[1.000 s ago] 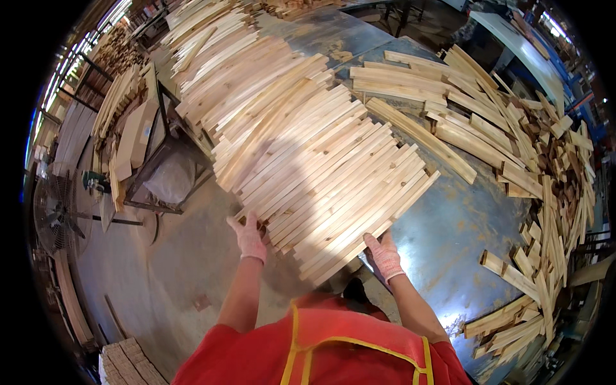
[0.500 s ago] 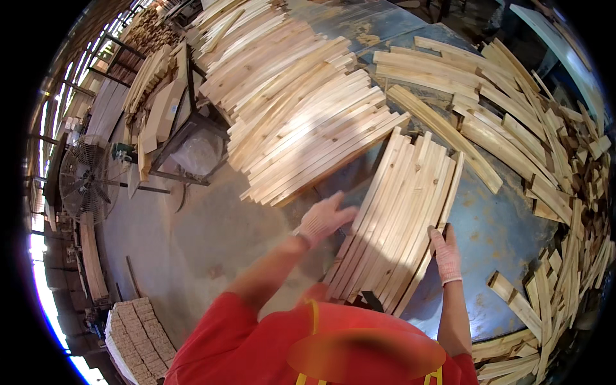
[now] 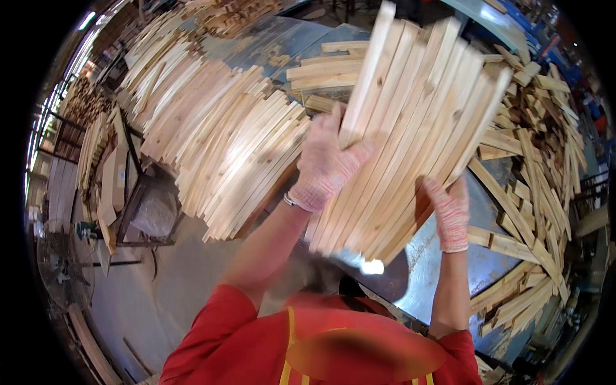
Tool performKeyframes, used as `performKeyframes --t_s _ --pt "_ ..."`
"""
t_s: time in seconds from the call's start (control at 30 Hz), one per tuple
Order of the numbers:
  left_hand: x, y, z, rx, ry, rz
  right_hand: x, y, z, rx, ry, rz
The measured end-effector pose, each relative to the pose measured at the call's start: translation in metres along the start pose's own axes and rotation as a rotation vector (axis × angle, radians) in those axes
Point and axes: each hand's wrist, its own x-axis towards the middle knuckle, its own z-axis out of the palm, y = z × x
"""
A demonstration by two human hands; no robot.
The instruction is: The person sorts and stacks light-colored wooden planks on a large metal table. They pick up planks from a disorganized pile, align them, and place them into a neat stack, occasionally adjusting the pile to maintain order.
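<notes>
A row of pale wooden slats [image 3: 401, 135], side by side, is raised off the metal table [image 3: 420, 282] and tilted between my two hands. My left hand [image 3: 326, 163], in a knitted glove, presses on the bundle's left side, its thumb across the outer slat. On the opposite edge, my right hand [image 3: 449, 212], gloved too, is closed round the outermost slats; part of its fingers is hidden behind the wood. The far ends of the slats are smeared by motion.
A long spread of slats [image 3: 224, 147] lies to the left. Several loose boards [image 3: 327, 70] rest beyond the bundle, and a jumbled heap of offcuts [image 3: 532, 173] borders the right side. A standing fan [image 3: 61, 263] and a metal rack [image 3: 138, 192] are at the left.
The bundle of slats has risen off the table and tilted, coming closer to view. My left hand has moved from beside it onto its left side; the view has turned rightward.
</notes>
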Motion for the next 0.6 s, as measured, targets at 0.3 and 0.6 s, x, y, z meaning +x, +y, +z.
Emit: performKeyframes --t_s 0.3,0.6 --pt "-0.042 -0.067 -0.069 -0.477 -0.315 0.029 -0.089 0.016 0.036 -0.256 0.022 -0.237" --pt "-0.079 -0.274 -0.15 0.967 -0.486 0.382 -0.178 0.178 0.104 -0.945 -0.272 0.202"
